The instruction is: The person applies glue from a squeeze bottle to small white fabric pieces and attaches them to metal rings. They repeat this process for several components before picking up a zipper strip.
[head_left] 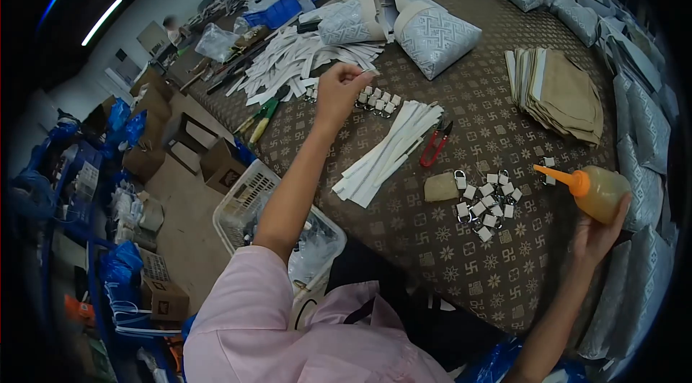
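My right hand (602,232) is wrapped round a squeeze bottle (605,192) of yellowish liquid, its orange nozzle pointing left. Stretched out over the table, my left hand (339,95) has its fingers pinched together at a small pale piece too small to name. Below those fingers lies a row of small white-and-metal pieces (378,102). A bundle of white strips (389,152) rests in the middle, beside red-handled snips (436,145). Nearer to me is a second cluster of white-and-metal pieces (490,203), with a tan block (440,188) at its left.
Patterned silver-grey pouches (436,33) stand at the back, next to a heap of white strips (281,69). A stack of tan sheets (559,95) lies at right. Green-and-yellow-handled pliers (263,120) sit near the left edge. A white basket (238,203) stands beside me.
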A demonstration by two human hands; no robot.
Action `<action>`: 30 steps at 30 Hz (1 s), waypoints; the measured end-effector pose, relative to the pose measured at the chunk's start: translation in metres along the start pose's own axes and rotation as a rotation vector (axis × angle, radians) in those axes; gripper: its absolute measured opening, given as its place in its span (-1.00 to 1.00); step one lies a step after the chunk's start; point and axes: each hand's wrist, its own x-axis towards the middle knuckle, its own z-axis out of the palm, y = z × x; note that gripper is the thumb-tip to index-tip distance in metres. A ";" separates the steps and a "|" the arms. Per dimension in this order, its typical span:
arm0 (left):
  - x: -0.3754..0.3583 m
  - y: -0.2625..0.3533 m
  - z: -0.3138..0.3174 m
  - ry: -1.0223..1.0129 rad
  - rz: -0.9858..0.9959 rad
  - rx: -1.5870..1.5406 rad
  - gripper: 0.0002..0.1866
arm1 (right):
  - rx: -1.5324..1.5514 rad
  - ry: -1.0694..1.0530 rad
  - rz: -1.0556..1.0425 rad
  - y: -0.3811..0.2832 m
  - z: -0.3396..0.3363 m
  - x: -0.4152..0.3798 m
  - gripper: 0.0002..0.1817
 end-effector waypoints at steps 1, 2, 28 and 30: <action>0.000 -0.013 -0.019 0.013 -0.077 0.002 -0.82 | 0.018 0.001 0.007 -0.001 0.002 -0.001 -0.46; -0.002 -0.028 -0.034 0.027 -0.156 0.001 -0.81 | 0.029 -0.027 0.011 -0.002 0.004 -0.002 -0.46; -0.031 -0.095 -0.040 0.072 0.111 0.660 -0.87 | -0.121 -0.058 -0.009 0.007 0.004 -0.001 -0.46; -0.030 -0.097 -0.039 0.068 0.111 0.666 -0.87 | -0.108 -0.055 0.015 0.007 0.004 -0.001 -0.47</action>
